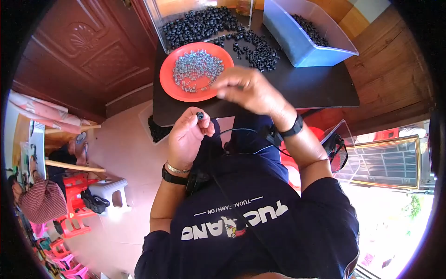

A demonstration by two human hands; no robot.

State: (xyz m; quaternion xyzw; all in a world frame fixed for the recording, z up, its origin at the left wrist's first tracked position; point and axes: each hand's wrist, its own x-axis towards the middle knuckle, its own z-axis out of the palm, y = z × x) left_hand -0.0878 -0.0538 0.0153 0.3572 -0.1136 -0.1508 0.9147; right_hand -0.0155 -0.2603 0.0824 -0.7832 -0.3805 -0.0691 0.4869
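Observation:
My left hand [188, 132] is closed, pinching a small black round part [200, 115] with a hole in its end between thumb and fingertips, just off the table's near edge. Beyond it a red plate [168, 83] carries a spread of small silvery metal pieces [197, 65]. My right hand [248, 90] hovers by the plate's right rim with its fingers pointing left. Motion smears those fingers, so whether anything is in them I cannot tell.
On the dark table [320, 88], loose black parts [262, 53] spill from a clear bin [160, 32]. A translucent blue bin [316, 58] at the back right holds more. Red stools [76, 200], a grey stool [111, 188] and a person in a striped sleeve [44, 204] are at left.

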